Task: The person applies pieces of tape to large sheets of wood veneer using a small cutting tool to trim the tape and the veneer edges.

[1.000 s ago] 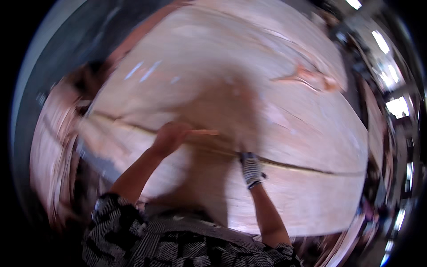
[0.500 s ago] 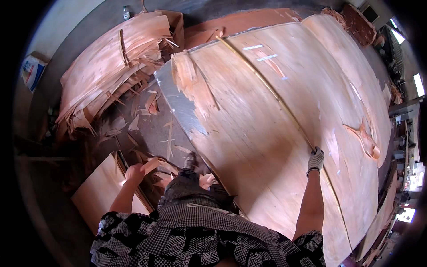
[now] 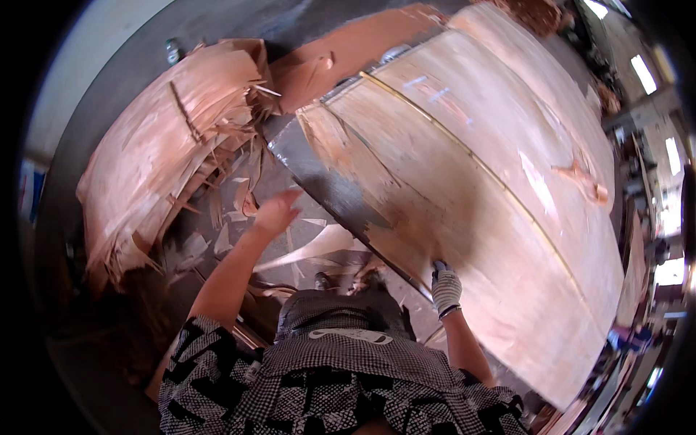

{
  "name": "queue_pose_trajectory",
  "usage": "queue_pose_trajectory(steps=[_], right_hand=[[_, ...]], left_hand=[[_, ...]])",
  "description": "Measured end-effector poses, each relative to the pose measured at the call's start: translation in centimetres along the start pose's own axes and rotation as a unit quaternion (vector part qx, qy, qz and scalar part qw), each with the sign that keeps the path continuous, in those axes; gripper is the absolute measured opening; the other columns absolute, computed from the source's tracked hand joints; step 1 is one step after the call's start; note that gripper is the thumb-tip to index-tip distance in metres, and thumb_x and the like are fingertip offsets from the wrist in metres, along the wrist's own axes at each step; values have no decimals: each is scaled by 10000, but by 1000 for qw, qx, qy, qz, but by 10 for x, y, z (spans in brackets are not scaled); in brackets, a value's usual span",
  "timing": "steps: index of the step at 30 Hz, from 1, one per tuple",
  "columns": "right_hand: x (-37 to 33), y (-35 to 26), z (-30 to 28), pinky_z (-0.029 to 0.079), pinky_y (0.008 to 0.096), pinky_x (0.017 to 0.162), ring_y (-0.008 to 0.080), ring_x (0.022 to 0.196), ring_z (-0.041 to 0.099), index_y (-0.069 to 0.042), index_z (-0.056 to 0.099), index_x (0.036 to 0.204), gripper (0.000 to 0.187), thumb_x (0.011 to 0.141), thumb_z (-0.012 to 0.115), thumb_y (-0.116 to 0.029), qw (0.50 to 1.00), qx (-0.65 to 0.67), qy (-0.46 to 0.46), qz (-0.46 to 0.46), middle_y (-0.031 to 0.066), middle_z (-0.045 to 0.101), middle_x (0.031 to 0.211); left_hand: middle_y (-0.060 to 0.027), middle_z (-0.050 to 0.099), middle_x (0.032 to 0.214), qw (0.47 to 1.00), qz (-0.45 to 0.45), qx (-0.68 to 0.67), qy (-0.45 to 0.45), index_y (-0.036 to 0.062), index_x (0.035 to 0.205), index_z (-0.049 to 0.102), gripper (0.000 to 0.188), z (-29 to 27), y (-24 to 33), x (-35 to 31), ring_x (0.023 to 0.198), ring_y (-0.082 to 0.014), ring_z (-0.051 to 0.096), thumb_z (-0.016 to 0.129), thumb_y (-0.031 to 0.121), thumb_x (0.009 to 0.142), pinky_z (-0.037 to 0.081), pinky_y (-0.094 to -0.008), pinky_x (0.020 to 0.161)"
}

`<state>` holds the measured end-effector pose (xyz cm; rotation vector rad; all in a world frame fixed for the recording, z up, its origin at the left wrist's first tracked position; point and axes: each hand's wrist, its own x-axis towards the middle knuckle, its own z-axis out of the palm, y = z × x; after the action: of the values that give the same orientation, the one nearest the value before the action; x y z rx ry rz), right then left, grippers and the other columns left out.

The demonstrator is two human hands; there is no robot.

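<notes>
A big thin wood veneer sheet (image 3: 493, 188) lies on a grey table (image 3: 319, 174), with a seam running across it. My right hand (image 3: 445, 287), in a white knit glove, rests on the sheet's near edge. My left hand (image 3: 277, 212) is bare and held open in the air over the floor left of the table, holding nothing. Torn veneer scraps (image 3: 304, 250) lie on the floor below it.
A heap of broken veneer pieces (image 3: 159, 152) fills the left side. A reddish board (image 3: 348, 61) lies beyond the table's far corner. Machinery and bright ceiling lights show at the right rim. My feet stand by the table edge.
My left hand has lifted from the low board near my knees and now hangs open higher up. My right hand has slid nearer along the sheet's edge. The view has turned slightly.
</notes>
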<state>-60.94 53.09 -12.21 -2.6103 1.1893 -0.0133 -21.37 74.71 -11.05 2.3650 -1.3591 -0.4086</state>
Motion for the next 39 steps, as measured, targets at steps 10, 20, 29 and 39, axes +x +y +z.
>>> queue_pose_trajectory(steps=[10,20,29,39], right_hand=[[-7,-31,21,420,402,890,315,1074,485,-80,532,1005,199,825,451,-99,990,-2,40,136,135,507,1198],[5,-44,20,441,400,845,332,975,535,-84,566,1009,210,812,495,-82,963,40,70,258,153,572,1069],[27,-166,25,466,345,799,266,914,578,-53,579,1020,261,775,524,20,861,189,212,423,140,601,1020],[77,-363,129,455,250,651,125,740,553,-20,581,1052,271,788,546,23,674,630,150,356,29,620,865]], left_hand=[[-104,484,1231,916,-63,311,244,73,1213,459,537,-26,-82,188,1202,-327,370,601,168,704,264,-408,1021],[-58,615,742,936,11,-329,-126,34,847,599,167,-101,-72,258,706,-144,573,639,176,770,438,-263,692],[-34,586,877,903,121,-352,-217,36,964,549,186,-113,-97,268,788,-112,558,560,188,858,445,-247,696],[-41,613,907,615,-233,-502,-562,93,1031,565,208,-62,-135,241,804,-158,601,563,186,845,522,-340,657]])
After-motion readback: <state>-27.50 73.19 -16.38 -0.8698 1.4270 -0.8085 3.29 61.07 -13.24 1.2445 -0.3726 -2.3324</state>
